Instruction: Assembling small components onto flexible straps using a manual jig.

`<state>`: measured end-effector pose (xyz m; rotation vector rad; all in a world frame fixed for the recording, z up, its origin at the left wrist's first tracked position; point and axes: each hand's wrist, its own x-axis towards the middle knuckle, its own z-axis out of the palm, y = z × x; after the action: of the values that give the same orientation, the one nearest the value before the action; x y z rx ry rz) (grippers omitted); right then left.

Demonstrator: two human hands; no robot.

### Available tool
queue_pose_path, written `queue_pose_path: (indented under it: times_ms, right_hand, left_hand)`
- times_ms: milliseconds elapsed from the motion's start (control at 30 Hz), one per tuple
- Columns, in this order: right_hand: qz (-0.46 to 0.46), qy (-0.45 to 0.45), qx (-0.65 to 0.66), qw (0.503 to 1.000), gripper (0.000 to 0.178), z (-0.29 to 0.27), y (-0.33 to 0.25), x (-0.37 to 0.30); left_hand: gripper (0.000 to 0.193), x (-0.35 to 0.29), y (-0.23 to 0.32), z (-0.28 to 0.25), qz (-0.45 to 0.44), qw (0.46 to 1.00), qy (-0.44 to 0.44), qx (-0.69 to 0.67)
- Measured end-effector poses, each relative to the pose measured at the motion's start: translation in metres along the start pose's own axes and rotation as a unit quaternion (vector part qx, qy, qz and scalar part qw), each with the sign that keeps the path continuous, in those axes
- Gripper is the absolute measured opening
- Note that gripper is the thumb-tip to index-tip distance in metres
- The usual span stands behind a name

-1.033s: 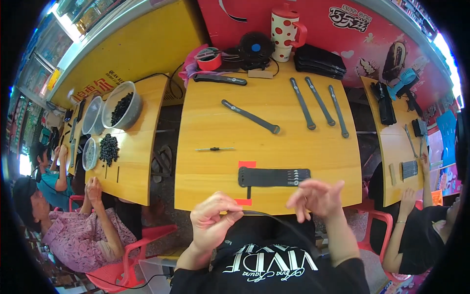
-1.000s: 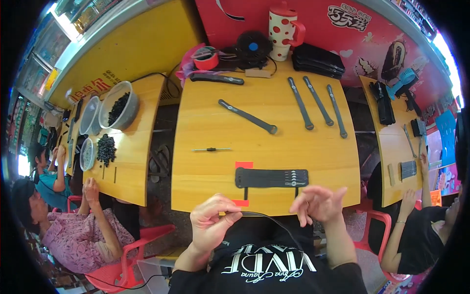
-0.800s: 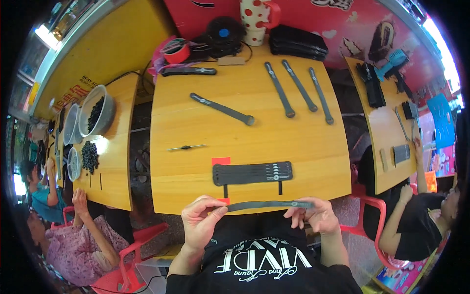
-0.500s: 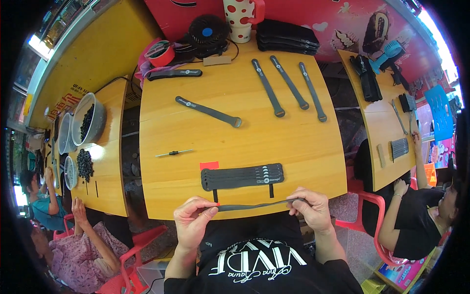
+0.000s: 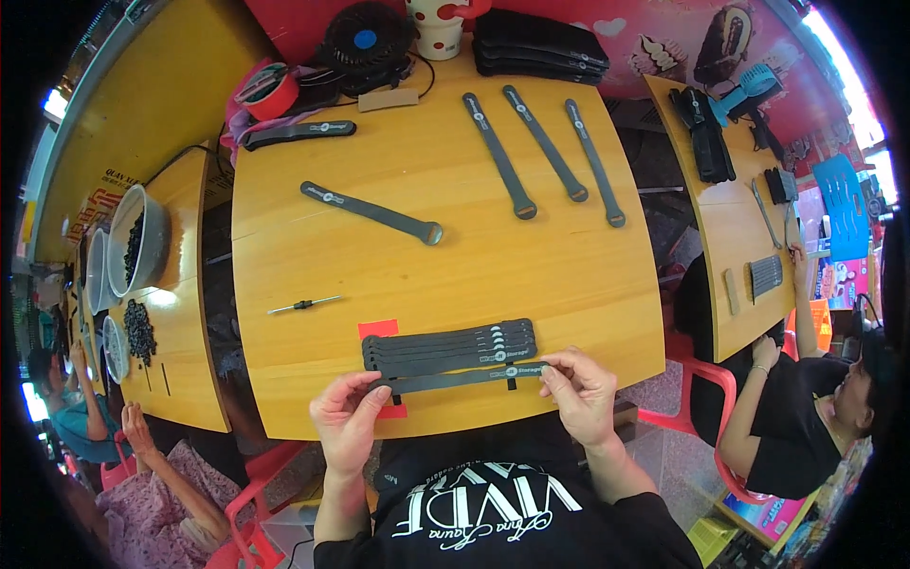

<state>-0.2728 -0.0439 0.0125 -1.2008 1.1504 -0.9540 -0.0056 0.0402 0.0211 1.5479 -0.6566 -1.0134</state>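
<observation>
Lowered since 0.5 s ago, strap (image 5: 462, 378) lies left-right just near of stack (image 5: 447, 346); left hand (image 5: 349, 417), right hand (image 5: 580, 396) pinch its ends.

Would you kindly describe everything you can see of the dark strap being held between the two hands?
The strap is long, thin, flat and dark grey, apparently rubbery, with a small pale mark toward its right end. It lies stretched roughly level along the near edge of the wooden table, just in front of a fanned stack of straps. The left hand pinches its left end, the right hand its right end. A small red patch lies beneath the stack.
</observation>
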Motion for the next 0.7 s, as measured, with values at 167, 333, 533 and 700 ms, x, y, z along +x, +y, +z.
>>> queue_pose_path:
  times_ms: [167,333,533,700]
  right_hand:
    - [-0.090,0.005,-0.147,0.985,0.021,0.003,0.013,-0.002]
    - [-0.110,0.029,-0.162,0.980,0.020,0.008,0.012,0.003]
    - [-0.146,0.045,-0.200,0.968,0.023,0.012,0.014,0.008]
    - [-0.161,0.044,-0.220,0.961,0.024,0.014,0.014,0.010]
  left_hand:
    - [0.022,0.001,0.000,-0.005,-0.018,1.000,0.006,-0.001]
    - [0.022,0.003,-0.006,-0.010,-0.015,1.000,0.017,-0.004]
    - [0.022,0.005,-0.006,-0.005,-0.018,1.000,0.025,0.001]
    - [0.020,0.005,-0.004,-0.005,-0.023,0.999,0.037,-0.007]
